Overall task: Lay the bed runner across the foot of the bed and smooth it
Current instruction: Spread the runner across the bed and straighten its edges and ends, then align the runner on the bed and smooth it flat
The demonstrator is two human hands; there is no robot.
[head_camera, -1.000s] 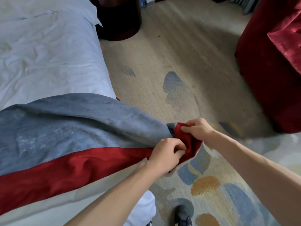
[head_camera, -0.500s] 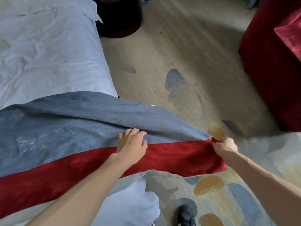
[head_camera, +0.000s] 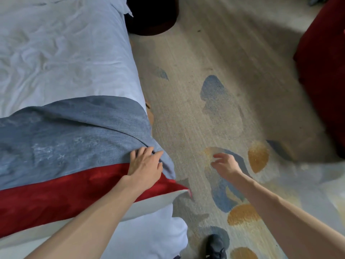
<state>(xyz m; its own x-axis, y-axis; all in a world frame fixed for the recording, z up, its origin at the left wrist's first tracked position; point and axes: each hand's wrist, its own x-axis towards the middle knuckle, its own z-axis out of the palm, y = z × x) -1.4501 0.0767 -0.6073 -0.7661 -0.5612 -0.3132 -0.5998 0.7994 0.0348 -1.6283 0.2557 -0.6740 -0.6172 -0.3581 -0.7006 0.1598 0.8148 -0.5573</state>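
The bed runner (head_camera: pixel 61 146), grey-blue with a red band and a pale border, lies across the foot of the white bed (head_camera: pixel 61 53). Its end drapes over the bed's right side. My left hand (head_camera: pixel 144 166) rests flat on the runner at the bed's edge, fingers spread, pressing the cloth where grey meets red. My right hand (head_camera: pixel 225 163) hovers over the carpet to the right of the bed, fingers apart and empty, clear of the runner.
A patterned carpet (head_camera: pixel 214 109) with blue and orange patches covers the floor right of the bed. A dark round stool (head_camera: pixel 153 14) stands at the top. A red armchair (head_camera: pixel 324 75) fills the right edge. A black shoe (head_camera: pixel 215 246) shows below.
My right hand has let go of the runner's end, which has dropped down over the side of the bed. My left hand has slid right to the bed's edge.
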